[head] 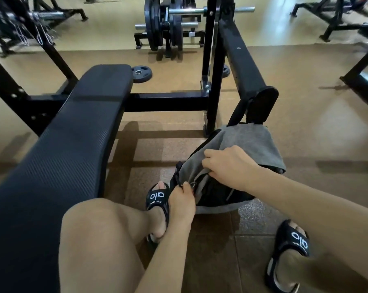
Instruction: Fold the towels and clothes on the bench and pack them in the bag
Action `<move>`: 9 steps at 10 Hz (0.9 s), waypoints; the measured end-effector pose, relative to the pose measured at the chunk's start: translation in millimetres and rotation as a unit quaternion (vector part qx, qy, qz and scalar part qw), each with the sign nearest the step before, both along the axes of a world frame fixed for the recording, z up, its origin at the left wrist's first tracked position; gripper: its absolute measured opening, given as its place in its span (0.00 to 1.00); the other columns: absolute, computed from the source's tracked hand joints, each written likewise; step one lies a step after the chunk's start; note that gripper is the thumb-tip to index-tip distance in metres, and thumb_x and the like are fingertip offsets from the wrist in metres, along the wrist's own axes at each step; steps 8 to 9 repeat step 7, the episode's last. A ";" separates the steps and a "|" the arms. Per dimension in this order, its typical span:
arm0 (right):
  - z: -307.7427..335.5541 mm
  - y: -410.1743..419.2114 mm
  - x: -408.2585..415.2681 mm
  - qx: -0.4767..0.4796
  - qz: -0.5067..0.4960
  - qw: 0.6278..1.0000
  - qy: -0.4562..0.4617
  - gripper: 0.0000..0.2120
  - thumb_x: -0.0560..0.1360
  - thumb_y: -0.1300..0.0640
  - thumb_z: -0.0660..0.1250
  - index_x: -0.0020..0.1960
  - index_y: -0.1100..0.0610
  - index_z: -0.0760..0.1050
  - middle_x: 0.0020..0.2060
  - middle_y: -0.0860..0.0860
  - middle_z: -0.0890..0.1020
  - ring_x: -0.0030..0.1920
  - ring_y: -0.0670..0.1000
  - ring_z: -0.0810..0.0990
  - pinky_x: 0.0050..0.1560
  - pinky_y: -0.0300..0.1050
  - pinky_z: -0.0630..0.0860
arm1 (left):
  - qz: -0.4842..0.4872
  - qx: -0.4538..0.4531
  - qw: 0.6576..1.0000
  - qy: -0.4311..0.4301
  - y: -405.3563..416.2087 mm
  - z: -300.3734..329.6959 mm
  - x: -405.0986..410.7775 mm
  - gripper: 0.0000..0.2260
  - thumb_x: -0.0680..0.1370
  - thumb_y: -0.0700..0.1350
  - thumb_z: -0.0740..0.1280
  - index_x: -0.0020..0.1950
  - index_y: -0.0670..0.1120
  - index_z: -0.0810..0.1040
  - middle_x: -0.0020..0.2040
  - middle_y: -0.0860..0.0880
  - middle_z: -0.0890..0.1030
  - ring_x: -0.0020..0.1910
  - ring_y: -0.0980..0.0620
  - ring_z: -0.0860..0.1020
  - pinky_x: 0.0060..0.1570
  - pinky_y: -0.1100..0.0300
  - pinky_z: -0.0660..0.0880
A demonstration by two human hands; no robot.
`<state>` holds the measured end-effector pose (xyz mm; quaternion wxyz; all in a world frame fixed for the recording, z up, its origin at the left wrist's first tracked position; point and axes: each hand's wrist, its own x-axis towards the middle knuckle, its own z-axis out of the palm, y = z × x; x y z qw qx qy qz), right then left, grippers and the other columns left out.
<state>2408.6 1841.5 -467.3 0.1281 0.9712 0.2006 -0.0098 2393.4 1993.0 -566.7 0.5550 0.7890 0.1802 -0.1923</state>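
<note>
A black and grey bag (pixel 219 199) lies on the floor to the right of the black padded bench (pixel 73 132). A grey towel (pixel 248 142) lies over the bag's top and hangs past its far edge. My right hand (pixel 229 166) presses down on the grey cloth at the bag's mouth, fingers curled into it. My left hand (pixel 182 199) pinches the bag's near edge by a small metal zip pull. The inside of the bag is mostly hidden. No cloth shows on the bench pad.
My bare knee (pixel 98 229) and two feet in black slides (pixel 157 199) (pixel 293 246) flank the bag. A black rack frame (pixel 212 66) stands just behind the bag. Weight plates (pixel 157 24) and a loose plate (pixel 140 72) sit farther back.
</note>
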 end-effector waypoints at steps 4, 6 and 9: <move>-0.7 -6.5 -9.3 0.039 -0.025 0.999 -0.020 0.08 0.82 0.51 0.59 0.55 0.51 0.76 0.49 0.48 0.76 0.35 0.53 0.78 0.27 0.44 0.54 | -0.021 0.145 0.978 0.145 17.8 -107.1 4.6 0.18 0.86 0.41 0.53 0.75 0.39 0.67 0.72 0.38 0.72 0.70 0.41 0.72 0.68 0.53 0.71; -3.9 -10.3 -21.0 0.099 -0.071 0.993 0.004 0.10 0.81 0.53 0.61 0.61 0.52 0.73 0.53 0.49 0.75 0.34 0.51 0.75 0.28 0.43 0.66 | -0.018 0.085 0.985 0.146 14.0 -112.9 5.9 0.21 0.85 0.50 0.57 0.68 0.36 0.74 0.65 0.37 0.79 0.63 0.37 0.78 0.62 0.52 0.76; 6.9 -13.4 -40.2 0.251 -0.106 0.961 0.042 0.16 0.81 0.52 0.61 0.68 0.47 0.70 0.62 0.44 0.72 0.42 0.42 0.77 0.38 0.40 0.75 | 0.033 0.079 0.993 0.082 8.4 -61.6 8.4 0.20 0.84 0.51 0.60 0.69 0.38 0.71 0.63 0.37 0.78 0.54 0.40 0.78 0.53 0.50 0.73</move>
